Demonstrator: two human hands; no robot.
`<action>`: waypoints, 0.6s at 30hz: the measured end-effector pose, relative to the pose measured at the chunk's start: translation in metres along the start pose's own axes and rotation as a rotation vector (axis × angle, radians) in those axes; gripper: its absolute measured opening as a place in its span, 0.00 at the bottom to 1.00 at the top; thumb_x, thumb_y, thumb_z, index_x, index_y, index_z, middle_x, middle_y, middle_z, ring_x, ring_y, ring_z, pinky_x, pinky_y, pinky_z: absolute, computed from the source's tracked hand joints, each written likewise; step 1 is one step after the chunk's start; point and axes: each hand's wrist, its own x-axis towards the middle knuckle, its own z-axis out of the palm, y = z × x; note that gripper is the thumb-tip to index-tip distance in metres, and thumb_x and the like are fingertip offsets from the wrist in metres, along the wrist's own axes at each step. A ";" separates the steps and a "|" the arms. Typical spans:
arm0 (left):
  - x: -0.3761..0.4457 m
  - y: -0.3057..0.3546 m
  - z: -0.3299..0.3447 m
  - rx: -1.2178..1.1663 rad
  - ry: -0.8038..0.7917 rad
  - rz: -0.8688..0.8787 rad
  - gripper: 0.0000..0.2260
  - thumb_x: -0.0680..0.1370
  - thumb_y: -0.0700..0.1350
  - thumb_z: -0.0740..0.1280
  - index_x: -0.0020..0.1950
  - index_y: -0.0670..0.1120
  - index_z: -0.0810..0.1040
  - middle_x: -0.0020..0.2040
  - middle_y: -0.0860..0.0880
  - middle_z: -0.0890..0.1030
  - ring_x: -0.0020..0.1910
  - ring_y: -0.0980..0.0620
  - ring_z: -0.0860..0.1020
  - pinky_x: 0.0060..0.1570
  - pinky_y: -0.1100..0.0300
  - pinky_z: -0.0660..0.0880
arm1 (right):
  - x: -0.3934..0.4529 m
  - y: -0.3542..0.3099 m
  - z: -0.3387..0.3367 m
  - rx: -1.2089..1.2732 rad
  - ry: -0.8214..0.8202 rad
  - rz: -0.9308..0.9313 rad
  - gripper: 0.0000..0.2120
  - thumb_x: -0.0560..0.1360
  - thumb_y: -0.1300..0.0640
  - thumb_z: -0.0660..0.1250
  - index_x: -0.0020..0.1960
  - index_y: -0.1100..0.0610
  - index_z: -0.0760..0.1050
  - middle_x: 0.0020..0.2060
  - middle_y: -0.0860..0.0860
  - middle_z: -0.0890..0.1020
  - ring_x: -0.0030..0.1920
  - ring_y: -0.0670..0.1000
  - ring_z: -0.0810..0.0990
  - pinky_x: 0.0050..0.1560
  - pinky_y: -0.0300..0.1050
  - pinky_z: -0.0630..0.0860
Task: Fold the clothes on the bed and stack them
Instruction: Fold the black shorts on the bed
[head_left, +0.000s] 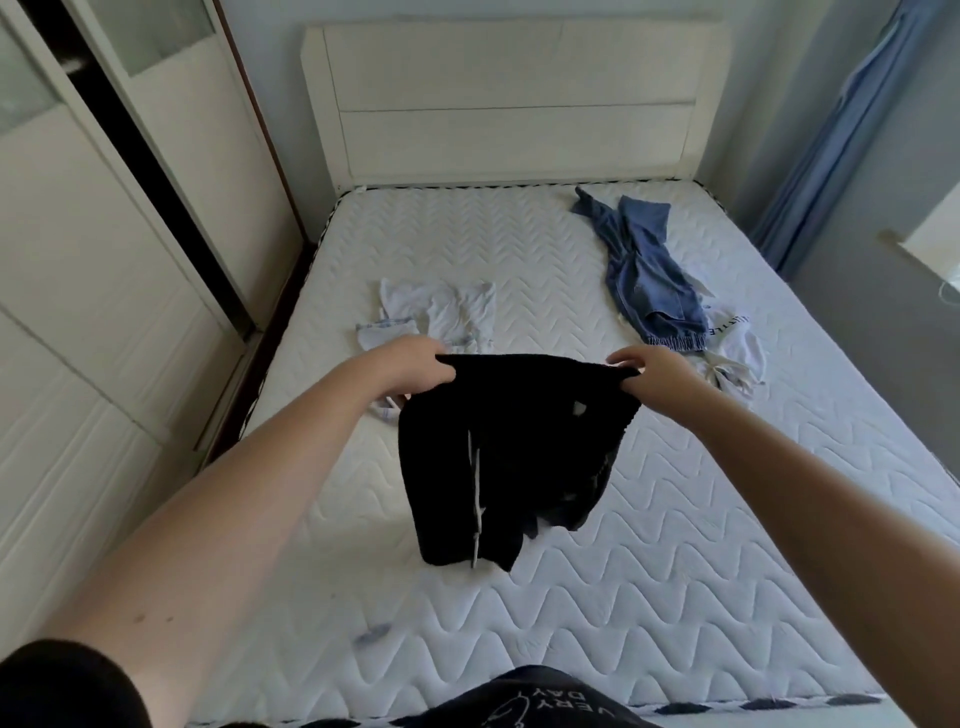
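Observation:
A black garment (511, 457) with a white drawstring hangs above the middle of the mattress (649, 597). My left hand (415, 366) grips its upper left corner and my right hand (652, 371) pinches its upper right corner, stretching the top edge between them. A white garment (441, 312) lies crumpled beyond my left hand. Blue jeans (644, 270) lie spread out at the far right, and a white piece with lettering (737, 348) sits under their hem.
A white headboard (514, 98) stands at the far end of the bed. White wardrobe doors (104, 260) line the left side. A blue curtain (841, 124) and a window ledge are at the right.

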 end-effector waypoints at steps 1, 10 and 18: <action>0.000 0.004 -0.002 -0.159 0.000 -0.016 0.06 0.74 0.44 0.61 0.46 0.46 0.78 0.40 0.45 0.80 0.38 0.47 0.80 0.33 0.56 0.79 | 0.001 0.001 0.000 -0.019 0.017 -0.002 0.19 0.73 0.66 0.65 0.62 0.55 0.78 0.54 0.52 0.81 0.49 0.53 0.80 0.45 0.43 0.75; 0.007 0.018 -0.013 -0.586 0.116 -0.038 0.16 0.76 0.38 0.55 0.60 0.53 0.70 0.40 0.46 0.80 0.30 0.52 0.80 0.29 0.56 0.77 | 0.003 0.035 0.033 -0.138 -0.044 0.366 0.07 0.76 0.60 0.63 0.46 0.64 0.76 0.35 0.56 0.81 0.37 0.56 0.81 0.32 0.42 0.75; 0.011 0.003 -0.015 -0.438 0.090 -0.108 0.12 0.72 0.42 0.62 0.53 0.45 0.78 0.36 0.46 0.77 0.32 0.48 0.77 0.35 0.56 0.75 | 0.000 0.020 0.023 0.899 -0.118 0.464 0.11 0.78 0.71 0.61 0.60 0.68 0.73 0.52 0.63 0.79 0.45 0.55 0.81 0.40 0.41 0.83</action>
